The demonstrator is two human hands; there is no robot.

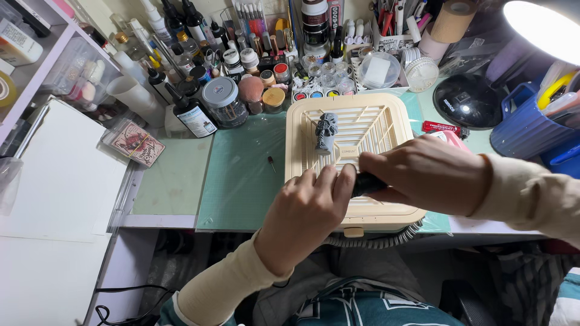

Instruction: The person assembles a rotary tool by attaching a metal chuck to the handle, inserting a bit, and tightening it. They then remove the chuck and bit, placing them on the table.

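Observation:
My right hand (426, 175) grips a black tool handle (364, 183) over the front of a cream grated box (386, 118). My left hand (308, 208) meets it from the left, fingertips touching the handle's tip. A small grey figurine (326, 131) stands upright on the grate just beyond my hands. A small dark bit (271, 162) lies on the green cutting mat (241, 175) left of the box.
Bottles, jars and paint pots (223, 99) crowd the back of the desk. A black dome (466, 99), a blue basket (525, 127) and a lit lamp (544, 24) stand at right. A white board (60, 175) and a small printed card box (136, 142) lie at left.

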